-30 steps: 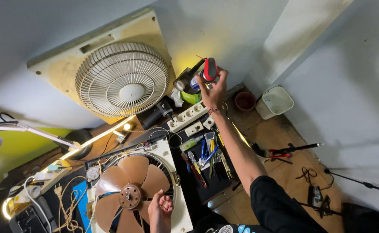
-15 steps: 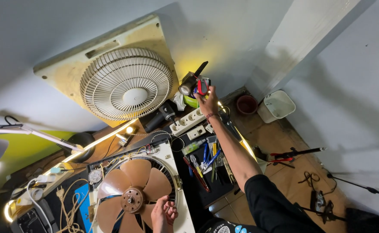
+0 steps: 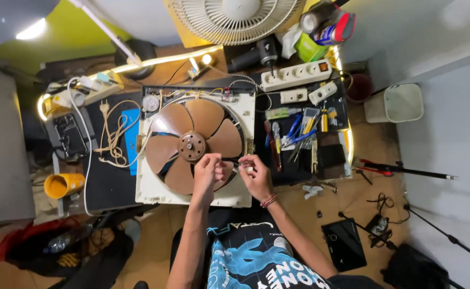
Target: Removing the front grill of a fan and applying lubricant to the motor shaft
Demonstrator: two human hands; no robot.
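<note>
Both hands pinch a small part over the brown plastic fan blade [image 3: 192, 142], five o'clock of its hub [image 3: 192, 146]: left hand [image 3: 207, 171], right hand [image 3: 253, 174]. Fitting step, likely; next needs steady alignment.

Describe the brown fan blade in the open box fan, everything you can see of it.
The brown fan blade is a one-piece impeller, plastic by its look, with five broad rounded vanes around a darker round hub with small holes. It lies flat, facing up, inside the cream square fan housing on the dark workbench, its grille off. The left hand rests over its lower right vane near the hub; the right hand is beside it at the housing's edge, its fingers pinching something too small to tell.
</note>
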